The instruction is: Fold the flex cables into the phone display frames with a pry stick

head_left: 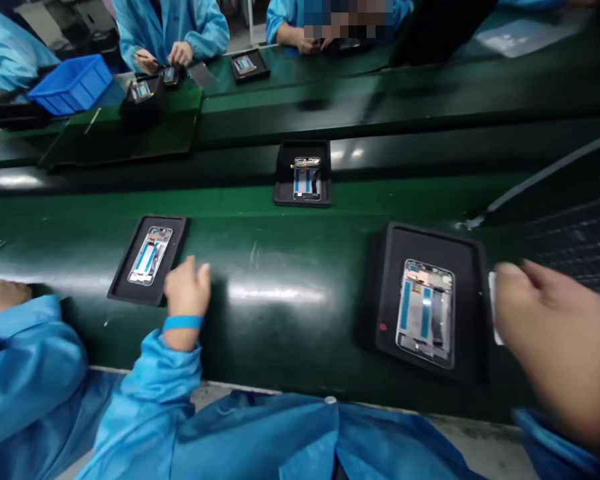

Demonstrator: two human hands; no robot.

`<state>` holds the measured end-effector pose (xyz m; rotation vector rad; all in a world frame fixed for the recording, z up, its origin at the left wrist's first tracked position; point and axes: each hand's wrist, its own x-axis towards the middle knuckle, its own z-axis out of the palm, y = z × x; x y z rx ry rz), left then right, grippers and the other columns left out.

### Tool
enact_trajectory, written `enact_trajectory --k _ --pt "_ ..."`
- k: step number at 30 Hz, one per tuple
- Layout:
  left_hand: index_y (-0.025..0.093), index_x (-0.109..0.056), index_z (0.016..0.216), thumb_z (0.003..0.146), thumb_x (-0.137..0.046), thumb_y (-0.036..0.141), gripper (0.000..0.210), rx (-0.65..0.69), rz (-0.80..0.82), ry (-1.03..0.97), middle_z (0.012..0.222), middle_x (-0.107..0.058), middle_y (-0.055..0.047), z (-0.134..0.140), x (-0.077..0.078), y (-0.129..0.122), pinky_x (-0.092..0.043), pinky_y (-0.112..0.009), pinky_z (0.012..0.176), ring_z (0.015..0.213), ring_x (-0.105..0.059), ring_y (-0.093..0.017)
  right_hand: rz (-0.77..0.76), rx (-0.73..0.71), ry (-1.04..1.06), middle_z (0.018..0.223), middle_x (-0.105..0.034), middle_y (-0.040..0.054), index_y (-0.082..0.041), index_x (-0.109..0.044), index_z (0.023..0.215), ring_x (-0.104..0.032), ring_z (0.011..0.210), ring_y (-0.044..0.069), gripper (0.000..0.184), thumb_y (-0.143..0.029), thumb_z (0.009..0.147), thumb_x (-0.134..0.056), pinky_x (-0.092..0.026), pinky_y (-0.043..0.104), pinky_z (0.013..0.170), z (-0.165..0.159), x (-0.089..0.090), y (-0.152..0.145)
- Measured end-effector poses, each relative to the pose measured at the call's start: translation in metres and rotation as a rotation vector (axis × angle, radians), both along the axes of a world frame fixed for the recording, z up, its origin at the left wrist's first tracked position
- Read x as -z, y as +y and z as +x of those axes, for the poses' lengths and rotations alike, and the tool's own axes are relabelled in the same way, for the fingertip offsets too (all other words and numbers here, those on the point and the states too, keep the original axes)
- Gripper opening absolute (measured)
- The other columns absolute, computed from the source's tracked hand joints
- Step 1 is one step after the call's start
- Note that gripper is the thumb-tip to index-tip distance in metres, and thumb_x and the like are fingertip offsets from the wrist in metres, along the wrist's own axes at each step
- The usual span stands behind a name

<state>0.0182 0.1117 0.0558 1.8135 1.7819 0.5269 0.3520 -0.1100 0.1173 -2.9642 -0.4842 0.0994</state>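
Note:
My left hand, with a blue band at the wrist, is at the lower right edge of a black tray. Thumb and index finger are apart; the other fingers are bent by the tray's edge, and whether they touch it I cannot tell. In that tray lies an opened phone body with blue strips. A larger-looking black tray on the right holds a similar phone body. Just right of it, my right hand is blurred and closed. Something white shows beside its fingers, mostly hidden.
Ahead on the green bench is another black tray with a phone body. A neighbour's hand rests at left. Co-workers sit opposite, near a blue bin. A metal bar and dark rack stand at right.

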Motion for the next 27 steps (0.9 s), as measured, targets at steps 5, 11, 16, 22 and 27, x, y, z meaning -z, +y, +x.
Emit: enact_trajectory --k 5,11,16,22,27 --pt "0.004 -0.048 0.121 0.078 -0.042 0.045 0.059 -0.265 0.043 0.559 0.116 -0.049 -0.028 -0.075 0.032 0.013 -0.032 -0.058 0.086 0.112 -0.038 -0.045 0.005 -0.660 0.201 0.121 -0.055 0.0142 -0.011 -0.055 0.118 -0.049 0.113 0.025 0.044 -0.034 0.087 -0.034 -0.036 0.033 0.095 -0.036 0.021 0.142" --pt "0.005 -0.061 0.100 0.081 -0.034 0.044 0.051 -0.152 0.225 0.531 0.086 -0.059 -0.020 -0.093 0.071 0.000 -0.031 -0.050 0.088 0.094 -0.050 -0.036 -0.197 -0.506 0.226 0.120 -0.052 0.0186 -0.019 -0.040 0.131 -0.055 0.102 0.028 0.052 -0.044 0.086 -0.035 -0.042 0.039 0.083 -0.022 0.092 0.231" --pt "0.005 -0.060 0.099 0.083 -0.034 0.040 0.047 -0.068 0.247 0.639 0.083 -0.060 -0.020 -0.097 0.073 -0.001 -0.031 -0.049 0.087 0.089 -0.052 -0.035 -0.236 -0.644 0.134 0.104 -0.062 0.0156 -0.017 -0.050 0.123 -0.058 0.095 0.027 0.047 -0.043 0.087 -0.035 -0.042 0.037 0.081 -0.009 0.106 0.240" --pt "-0.001 -0.061 0.095 0.085 -0.026 0.038 0.053 0.005 0.255 0.789 0.080 -0.062 -0.022 -0.091 0.064 0.004 -0.034 -0.048 0.083 0.084 -0.056 -0.034 -0.097 -0.714 0.072 0.093 -0.065 0.0132 -0.018 -0.059 0.110 -0.058 0.089 0.027 0.042 -0.042 0.088 -0.034 -0.043 0.036 0.077 -0.049 0.062 0.218" --pt "0.001 -0.061 0.092 0.084 -0.025 0.039 0.052 0.017 0.285 0.755 0.081 -0.062 -0.023 -0.093 0.057 0.004 -0.038 -0.049 0.077 0.085 -0.058 -0.035 -0.032 -0.851 0.171 0.088 -0.065 0.0089 -0.022 -0.062 0.102 -0.058 0.085 0.024 0.040 -0.046 0.089 -0.033 -0.040 0.036 0.077 -0.105 0.031 0.125"
